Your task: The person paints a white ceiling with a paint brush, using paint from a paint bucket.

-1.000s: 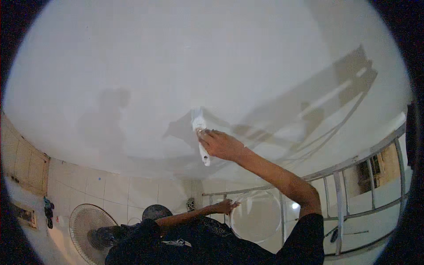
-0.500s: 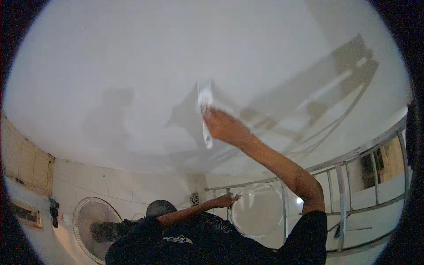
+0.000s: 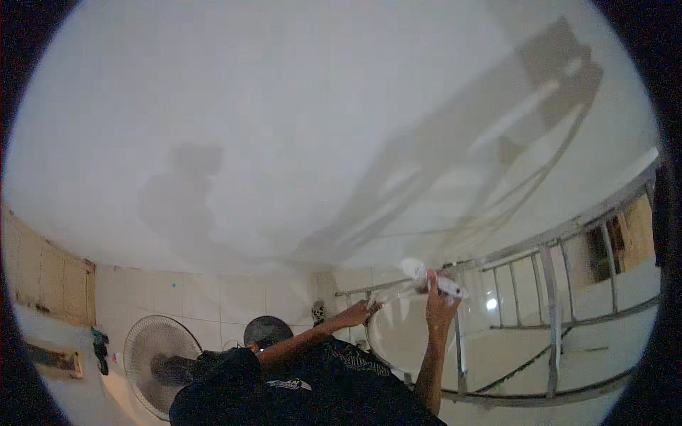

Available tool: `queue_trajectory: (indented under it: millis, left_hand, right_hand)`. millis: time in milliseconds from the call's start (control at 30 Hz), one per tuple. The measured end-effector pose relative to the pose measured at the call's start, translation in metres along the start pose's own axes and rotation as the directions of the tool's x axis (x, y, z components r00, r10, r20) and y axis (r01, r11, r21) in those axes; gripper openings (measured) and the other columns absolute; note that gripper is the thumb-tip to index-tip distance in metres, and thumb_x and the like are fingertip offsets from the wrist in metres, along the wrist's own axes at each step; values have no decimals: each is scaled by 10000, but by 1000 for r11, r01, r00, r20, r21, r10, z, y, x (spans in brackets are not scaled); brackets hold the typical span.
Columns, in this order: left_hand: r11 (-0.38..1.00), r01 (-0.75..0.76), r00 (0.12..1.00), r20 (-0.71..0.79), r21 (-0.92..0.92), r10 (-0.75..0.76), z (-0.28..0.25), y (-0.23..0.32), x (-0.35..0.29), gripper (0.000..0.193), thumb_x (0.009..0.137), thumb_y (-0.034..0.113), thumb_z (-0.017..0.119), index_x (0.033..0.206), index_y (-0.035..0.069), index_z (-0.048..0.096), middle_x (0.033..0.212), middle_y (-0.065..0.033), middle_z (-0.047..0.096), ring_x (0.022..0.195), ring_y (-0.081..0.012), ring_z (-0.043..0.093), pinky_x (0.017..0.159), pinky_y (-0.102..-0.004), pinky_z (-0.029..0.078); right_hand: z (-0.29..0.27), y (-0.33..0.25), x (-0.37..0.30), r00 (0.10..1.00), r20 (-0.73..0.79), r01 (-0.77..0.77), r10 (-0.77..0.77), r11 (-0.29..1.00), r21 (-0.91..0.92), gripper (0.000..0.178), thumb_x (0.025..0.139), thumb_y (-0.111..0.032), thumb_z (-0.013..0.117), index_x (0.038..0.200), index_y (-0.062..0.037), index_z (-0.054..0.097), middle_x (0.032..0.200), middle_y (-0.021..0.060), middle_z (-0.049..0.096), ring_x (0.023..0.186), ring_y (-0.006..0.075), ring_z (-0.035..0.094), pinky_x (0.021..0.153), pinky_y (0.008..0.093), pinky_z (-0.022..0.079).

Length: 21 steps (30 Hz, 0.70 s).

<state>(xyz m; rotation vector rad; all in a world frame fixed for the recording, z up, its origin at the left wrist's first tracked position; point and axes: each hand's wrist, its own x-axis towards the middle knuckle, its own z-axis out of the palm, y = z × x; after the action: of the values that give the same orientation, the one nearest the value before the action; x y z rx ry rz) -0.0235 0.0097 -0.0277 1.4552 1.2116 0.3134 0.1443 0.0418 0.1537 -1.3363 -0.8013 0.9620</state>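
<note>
My right hand is closed around a white-smeared paintbrush, its pale head pointing up and left. It holds the brush over the upper edge of a round whitish bucket. On the bucket's left edge, my left hand has its fingers closed on the rim. A pale strip runs from those fingers toward the brush; its kind is unclear. The bucket's contents cannot be made out. Above both hands spreads a broad white surface carrying long shadows.
Grey metal rails with rungs, like a ladder, cross the right side behind the bucket. A round fan stands at lower left, near a person's dark-covered head. Pale tiles line the back, and a beige panelled surface edges the left.
My right hand has come down and right from the white surface to the bucket, still gripping the paintbrush. My left hand stays at the bucket's rim, shifted slightly up and left.
</note>
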Motion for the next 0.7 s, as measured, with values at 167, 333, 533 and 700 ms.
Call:
queue_trajectory:
  millis: [167, 333, 533, 700]
  left_hand:
    - [991, -26, 985, 173, 130, 3, 3, -11, 16, 655, 888, 445, 413, 1338, 4, 236, 1128, -244, 483, 1013, -313, 520, 905, -418, 386]
    - [804, -235, 970, 79, 547, 230, 14, -92, 42, 647, 872, 300, 475, 1400, 143, 135, 1280, -235, 362, 1154, -376, 366, 960, -441, 322]
    - [933, 145, 982, -71, -331, -178, 7, 6, 21, 504, 896, 403, 448, 1255, 51, 430, 1163, -215, 435, 1015, -268, 499, 895, -339, 379]
    - [987, 63, 968, -231, -150, -97, 9, -19, 19, 520, 886, 439, 463, 1179, 10, 486, 1028, -172, 525, 924, -211, 516, 829, -341, 408]
  right_hand:
    - [-85, 67, -38, 993, -10, -110, 116, 900, -421, 203, 865, -168, 550, 845, 31, 584, 767, 124, 632, 571, 145, 605, 571, 283, 496]
    - [-147, 121, -56, 960, 243, 279, -139, 548, -788, 300, 900, -268, 465, 1074, -69, 607, 918, 105, 615, 674, 146, 602, 667, 294, 473]
    - [-160, 131, -28, 933, 351, 290, 84, 403, -868, 531, 774, -114, 552, 1284, -177, 420, 847, 111, 596, 790, 302, 513, 795, 437, 376]
    - [-133, 143, -8, 919, 391, 296, 57, 556, -777, 327, 813, -216, 545, 1106, -72, 524, 748, 174, 579, 788, 337, 519, 742, 452, 386]
